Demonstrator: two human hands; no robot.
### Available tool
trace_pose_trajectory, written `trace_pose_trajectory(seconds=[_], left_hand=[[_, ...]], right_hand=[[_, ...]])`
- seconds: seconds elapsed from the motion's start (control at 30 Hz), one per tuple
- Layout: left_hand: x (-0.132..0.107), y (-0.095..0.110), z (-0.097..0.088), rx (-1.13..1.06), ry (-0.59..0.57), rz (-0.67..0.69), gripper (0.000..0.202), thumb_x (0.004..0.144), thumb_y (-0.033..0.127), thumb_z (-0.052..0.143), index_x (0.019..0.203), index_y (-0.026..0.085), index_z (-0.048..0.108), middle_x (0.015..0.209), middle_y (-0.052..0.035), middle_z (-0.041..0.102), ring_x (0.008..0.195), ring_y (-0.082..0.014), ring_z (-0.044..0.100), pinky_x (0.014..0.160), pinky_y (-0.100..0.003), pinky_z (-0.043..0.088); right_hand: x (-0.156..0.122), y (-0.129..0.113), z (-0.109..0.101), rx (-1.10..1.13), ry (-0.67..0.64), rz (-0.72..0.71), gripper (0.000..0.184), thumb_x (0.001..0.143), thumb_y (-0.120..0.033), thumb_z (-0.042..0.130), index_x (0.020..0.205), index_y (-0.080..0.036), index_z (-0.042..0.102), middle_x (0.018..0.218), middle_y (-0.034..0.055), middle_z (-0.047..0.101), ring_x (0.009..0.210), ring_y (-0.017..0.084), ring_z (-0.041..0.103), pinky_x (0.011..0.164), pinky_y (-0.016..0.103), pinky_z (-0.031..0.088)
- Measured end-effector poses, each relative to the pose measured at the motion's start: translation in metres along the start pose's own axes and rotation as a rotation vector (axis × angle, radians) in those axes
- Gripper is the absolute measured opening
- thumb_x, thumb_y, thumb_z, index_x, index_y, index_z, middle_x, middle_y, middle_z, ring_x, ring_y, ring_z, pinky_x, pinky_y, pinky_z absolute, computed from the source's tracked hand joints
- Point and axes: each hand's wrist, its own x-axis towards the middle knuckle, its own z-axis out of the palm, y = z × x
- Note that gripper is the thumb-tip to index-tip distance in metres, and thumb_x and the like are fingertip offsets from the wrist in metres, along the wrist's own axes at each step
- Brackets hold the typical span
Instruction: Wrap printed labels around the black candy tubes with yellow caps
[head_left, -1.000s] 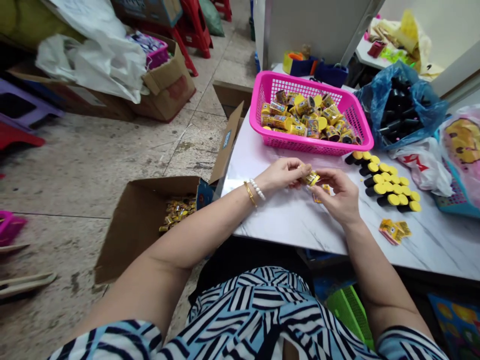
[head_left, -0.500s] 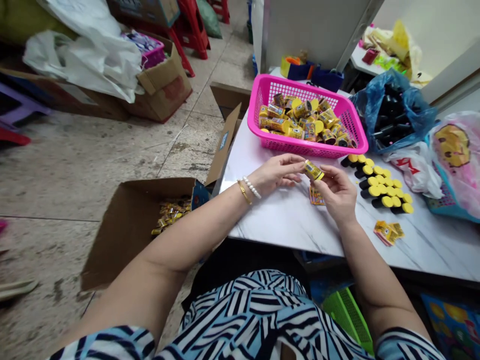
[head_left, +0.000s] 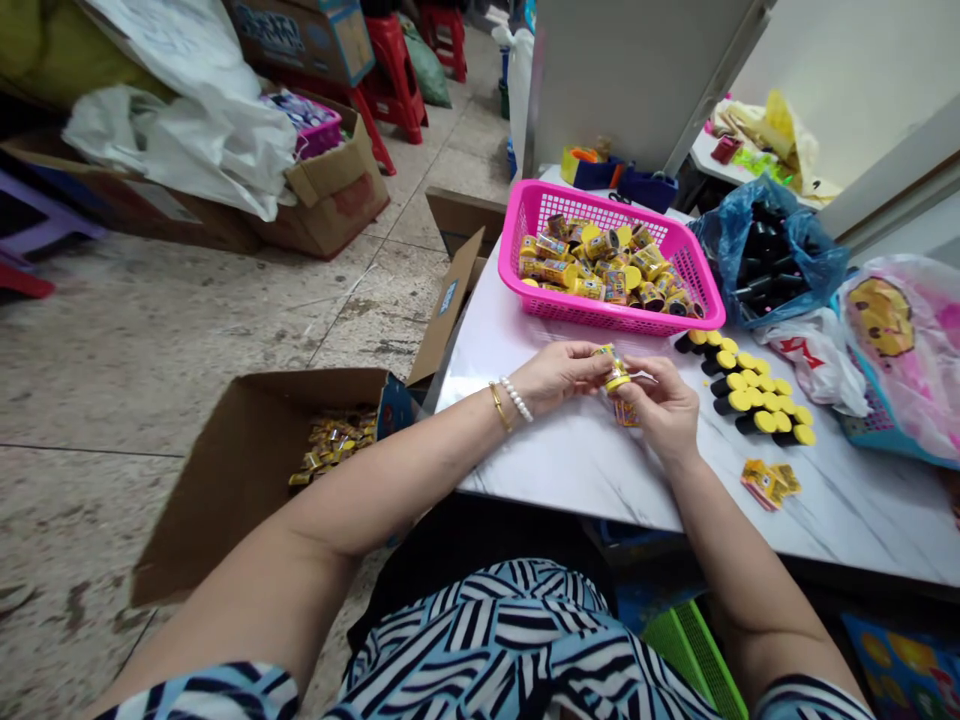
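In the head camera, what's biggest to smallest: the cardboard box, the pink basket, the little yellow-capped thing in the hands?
1. Cardboard box, largest
2. Pink basket, though it sits farther from the camera, so its place next to the box is unsure
3. Yellow-capped thing, smallest

Held item: a small yellow-capped tube with a printed yellow label, tilted, its capped end toward the right hand.
Left hand: fingertips pinch the tube from the left, palm down.
Right hand: fingers curl against the tube from the right, just touching the left hand's fingertips.
Printed card: yellow and orange, directly below the tube, over the white marble tabletop; whether it touches the tube cannot be told.
Thin white strip: sticks out rightward beside the tube, too small to identify.
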Motion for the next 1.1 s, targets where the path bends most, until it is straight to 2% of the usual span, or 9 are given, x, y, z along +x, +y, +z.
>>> trace_pose_trajectory(seconds=[0.07, 0.17, 0.33, 0.47, 0.57, 0.67, 0.8, 0.93, 1.1], left_hand=[[-0.001, 0.000, 0.003, -0.033, -0.030, -0.026, 0.050, 0.067, 0.044, 0.098, 0.095, 0.009, 0.076, 0.081, -0.0035, 0.069, 0.067, -0.0067, 0.060, 0.060, -0.018, 0.047], [-0.004, 0.000, 0.006, -0.107, -0.098, -0.092, 0.051, 0.062, 0.041, 0.101, 0.090, 0.007, 0.075, 0.080, -0.0039, 0.067, 0.068, -0.0073, 0.058, 0.057, -0.018, 0.046], [-0.006, -0.004, 0.008, -0.122, -0.112, -0.161, 0.049, 0.058, 0.037, 0.103, 0.084, 0.007, 0.073, 0.073, -0.0013, 0.062, 0.065, -0.0072, 0.055, 0.053, -0.017, 0.043], [-0.005, -0.011, 0.008, -0.088, -0.120, -0.159, 0.047, 0.062, 0.039, 0.101, 0.081, 0.008, 0.070, 0.069, 0.0005, 0.057, 0.062, -0.0068, 0.052, 0.051, -0.017, 0.042], [-0.003, -0.012, 0.007, -0.054, -0.103, -0.155, 0.049, 0.062, 0.043, 0.100, 0.080, 0.009, 0.069, 0.068, 0.0008, 0.057, 0.061, -0.0062, 0.052, 0.050, -0.017, 0.043], [-0.001, -0.012, 0.006, -0.036, -0.093, -0.139, 0.051, 0.063, 0.044, 0.100, 0.082, 0.008, 0.070, 0.070, 0.0002, 0.059, 0.059, -0.0056, 0.052, 0.049, -0.017, 0.042], [0.003, -0.011, 0.004, -0.012, -0.094, -0.129, 0.052, 0.067, 0.050, 0.097, 0.084, 0.008, 0.070, 0.070, -0.0010, 0.062, 0.054, -0.0051, 0.052, 0.047, -0.017, 0.042], [0.004, -0.008, -0.001, -0.003, -0.057, -0.136, 0.060, 0.071, 0.063, 0.089, 0.092, 0.009, 0.072, 0.074, -0.0053, 0.069, 0.058, -0.0099, 0.063, 0.051, -0.020, 0.051], [0.002, -0.001, -0.006, 0.079, 0.005, -0.132, 0.051, 0.073, 0.050, 0.093, 0.096, 0.009, 0.071, 0.078, -0.0074, 0.072, 0.055, -0.0107, 0.065, 0.047, -0.020, 0.052]], right_hand=[[0.001, -0.004, 0.000, -0.111, -0.002, -0.079, 0.028, 0.086, -0.032, 0.082, 0.114, -0.030, 0.081, 0.103, 0.0028, 0.068, 0.083, 0.015, 0.072, 0.074, 0.033, 0.068], [0.001, -0.007, -0.001, -0.170, 0.069, -0.169, 0.014, 0.088, -0.029, 0.080, 0.102, -0.028, 0.083, 0.090, 0.0017, 0.066, 0.079, 0.015, 0.070, 0.068, 0.030, 0.066], [-0.002, -0.007, -0.004, -0.231, 0.027, -0.208, 0.020, 0.089, -0.026, 0.079, 0.109, -0.031, 0.083, 0.098, 0.0026, 0.067, 0.084, 0.015, 0.069, 0.069, 0.029, 0.062], [-0.003, -0.008, -0.005, -0.291, 0.052, -0.247, 0.010, 0.087, -0.026, 0.081, 0.097, -0.029, 0.084, 0.087, 0.0010, 0.067, 0.073, 0.014, 0.066, 0.061, 0.028, 0.057], [-0.002, -0.006, -0.005, -0.324, 0.091, -0.276, 0.006, 0.087, -0.027, 0.081, 0.092, -0.027, 0.083, 0.083, 0.0006, 0.067, 0.074, 0.015, 0.065, 0.065, 0.030, 0.057], [-0.001, -0.005, -0.005, -0.318, 0.063, -0.252, 0.015, 0.090, -0.030, 0.078, 0.104, -0.027, 0.081, 0.093, 0.0024, 0.069, 0.082, 0.016, 0.068, 0.072, 0.032, 0.060], [-0.002, -0.003, -0.004, -0.353, -0.096, -0.224, 0.057, 0.086, -0.035, 0.081, 0.141, -0.030, 0.065, 0.113, 0.0053, 0.069, 0.085, 0.017, 0.069, 0.070, 0.031, 0.062], [-0.002, -0.001, -0.003, -0.473, -0.050, -0.229, 0.043, 0.086, -0.034, 0.081, 0.127, -0.026, 0.072, 0.111, 0.0062, 0.070, 0.078, 0.016, 0.067, 0.066, 0.030, 0.061], [-0.002, 0.001, -0.002, -0.338, -0.010, -0.116, 0.032, 0.089, -0.033, 0.077, 0.120, -0.025, 0.073, 0.104, 0.0051, 0.072, 0.082, 0.017, 0.071, 0.069, 0.030, 0.062]])
